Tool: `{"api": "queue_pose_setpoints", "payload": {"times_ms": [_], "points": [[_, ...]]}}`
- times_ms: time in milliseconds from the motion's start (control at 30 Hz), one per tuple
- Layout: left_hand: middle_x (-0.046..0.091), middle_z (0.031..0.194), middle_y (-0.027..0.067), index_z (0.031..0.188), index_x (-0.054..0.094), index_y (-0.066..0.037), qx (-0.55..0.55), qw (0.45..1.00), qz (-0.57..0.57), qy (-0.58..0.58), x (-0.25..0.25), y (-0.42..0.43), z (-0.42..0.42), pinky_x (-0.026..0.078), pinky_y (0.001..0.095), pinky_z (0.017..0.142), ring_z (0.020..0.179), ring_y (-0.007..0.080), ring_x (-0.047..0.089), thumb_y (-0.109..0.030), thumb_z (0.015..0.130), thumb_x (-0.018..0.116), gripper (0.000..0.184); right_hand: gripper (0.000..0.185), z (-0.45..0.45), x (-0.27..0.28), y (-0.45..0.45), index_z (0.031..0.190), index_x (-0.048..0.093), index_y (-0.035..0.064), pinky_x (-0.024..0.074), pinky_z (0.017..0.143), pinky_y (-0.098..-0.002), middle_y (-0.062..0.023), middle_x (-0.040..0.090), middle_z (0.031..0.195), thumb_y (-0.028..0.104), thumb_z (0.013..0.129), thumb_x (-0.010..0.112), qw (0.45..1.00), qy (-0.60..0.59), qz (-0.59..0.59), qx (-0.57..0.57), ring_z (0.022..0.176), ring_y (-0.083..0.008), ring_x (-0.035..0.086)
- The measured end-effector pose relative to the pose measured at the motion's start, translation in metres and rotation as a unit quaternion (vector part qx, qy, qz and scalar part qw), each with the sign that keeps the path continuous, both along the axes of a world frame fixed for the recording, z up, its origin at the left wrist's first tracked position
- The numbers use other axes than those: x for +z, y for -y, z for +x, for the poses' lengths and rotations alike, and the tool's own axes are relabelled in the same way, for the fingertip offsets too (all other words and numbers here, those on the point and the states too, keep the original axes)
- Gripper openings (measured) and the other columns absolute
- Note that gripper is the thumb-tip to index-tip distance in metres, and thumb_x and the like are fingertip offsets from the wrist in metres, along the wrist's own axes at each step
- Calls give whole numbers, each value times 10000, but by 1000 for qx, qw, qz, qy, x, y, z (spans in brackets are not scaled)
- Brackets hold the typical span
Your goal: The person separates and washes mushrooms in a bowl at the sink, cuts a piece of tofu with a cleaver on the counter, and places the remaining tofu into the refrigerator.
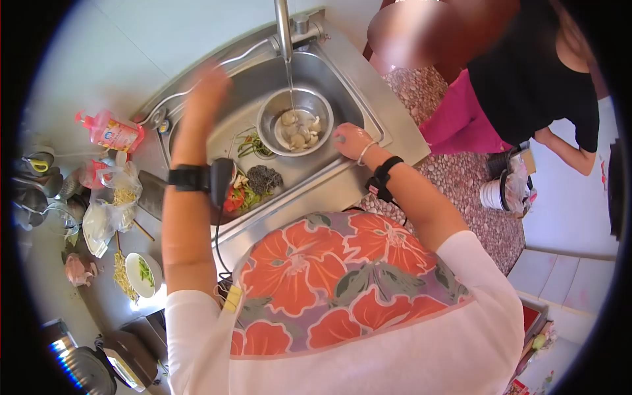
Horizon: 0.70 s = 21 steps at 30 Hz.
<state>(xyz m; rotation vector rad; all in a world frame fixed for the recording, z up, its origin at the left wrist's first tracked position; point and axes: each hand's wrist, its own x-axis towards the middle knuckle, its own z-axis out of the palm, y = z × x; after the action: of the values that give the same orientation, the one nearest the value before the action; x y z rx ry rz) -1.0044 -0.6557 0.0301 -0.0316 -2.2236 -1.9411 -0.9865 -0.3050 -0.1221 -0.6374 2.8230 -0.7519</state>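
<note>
Under the running tap [284, 33] a steel bowl [264, 125] stands in the sink [227, 131], with water and several pale, rounded pieces of food [299, 135] in it. My right hand [353, 141] is beside the bowl's right side at the sink's front edge. Its fingers are curled in, and a small greyish spot shows at the fingertips; what they hold, if anything, is unclear. Over the sink's left side my left hand [209, 87] is raised and smeared by motion, so its fingers cannot be made out.
A dark scouring pad [264, 178] and vegetable scraps [245, 197] lie at the sink's front left. On the left are a pink pump bottle [110, 131], plastic bags [122, 204] and a white bowl of chopped greens [143, 276]. Another person [526, 72] is at the right, near a bin [492, 195].
</note>
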Motion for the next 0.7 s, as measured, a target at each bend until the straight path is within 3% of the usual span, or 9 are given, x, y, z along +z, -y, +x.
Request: {"api": "queue_pose_setpoints", "payload": {"times_ms": [33, 67, 200, 367, 500, 600, 633, 667, 700], "points": [[589, 1065, 78, 1199, 520, -51, -105, 968, -175, 145, -22, -9, 6, 481, 296, 702, 838, 159, 561, -242, 832, 586, 419, 280, -4, -3, -6, 967, 626, 75, 431, 899, -381, -132, 555, 1093, 223, 733, 588, 1000, -4, -21, 13, 1040, -297, 527], [614, 1013, 81, 1151, 562, -26, -113, 952, -207, 196, -45, -23, 11, 485, 290, 677, 796, 163, 572, -257, 823, 591, 402, 269, -7, -1, -14, 965, 627, 77, 408, 924, -383, -133, 561, 1078, 218, 738, 591, 997, -69, 11, 26, 1066, -294, 510], [633, 1007, 129, 1102, 596, -18, -108, 931, -264, 230, -110, -54, 27, 481, 317, 762, 880, 212, 596, -260, 812, 581, 379, 212, -15, 24, -40, 904, 644, 69, 312, 1011, -410, -93, 590, 1036, 227, 782, 575, 974, -115, 159, 114, 1145, -280, 454], [617, 1015, 189, 1019, 617, -15, -236, 837, -456, 188, -162, -69, 22, 450, 402, 848, 974, 354, 569, -273, 764, 559, 368, 199, -3, 9, -50, 870, 650, 64, 291, 1022, -451, -72, 600, 1017, 220, 812, 542, 975, -169, 87, 112, 1175, -300, 435], [631, 945, 193, 928, 636, -20, -259, 829, -457, 191, -193, -84, 11, 460, 420, 824, 923, 363, 584, -263, 767, 553, 304, 168, -3, 9, -50, 792, 657, 83, 323, 989, -452, -78, 619, 914, 207, 798, 544, 968, -225, 47, 102, 1125, -299, 475], [626, 991, 181, 989, 620, -52, -300, 748, -545, 233, -221, -100, -8, 468, 422, 809, 924, 356, 591, -335, 800, 538, 350, 151, -8, 21, -45, 670, 637, 95, 370, 922, -433, -80, 616, 788, 206, 736, 558, 955, -233, 116, 141, 1022, -288, 520], [634, 930, 194, 933, 635, -46, -282, 758, -546, 219, -221, -104, -5, 483, 434, 765, 889, 351, 605, -276, 762, 569, 294, 152, -9, 6, -45, 628, 618, 98, 386, 885, -421, -80, 607, 749, 211, 706, 555, 956, -216, 140, 143, 970, -281, 526], [631, 967, 180, 1038, 599, -66, -298, 752, -547, 216, -224, -105, -5, 471, 442, 787, 920, 344, 595, -330, 805, 536, 358, 155, -9, -12, -48, 586, 600, 100, 402, 848, -409, -80, 598, 709, 217, 676, 552, 954, -206, 173, 129, 917, -274, 532], [629, 982, 163, 937, 641, -68, -305, 809, -472, 170, -266, -97, -8, 493, 404, 733, 867, 308, 618, -284, 798, 546, 273, 179, -8, -9, -52, 572, 586, 100, 419, 813, -396, -82, 595, 702, 235, 674, 527, 943, -292, 113, 110, 843, -268, 530]]}}
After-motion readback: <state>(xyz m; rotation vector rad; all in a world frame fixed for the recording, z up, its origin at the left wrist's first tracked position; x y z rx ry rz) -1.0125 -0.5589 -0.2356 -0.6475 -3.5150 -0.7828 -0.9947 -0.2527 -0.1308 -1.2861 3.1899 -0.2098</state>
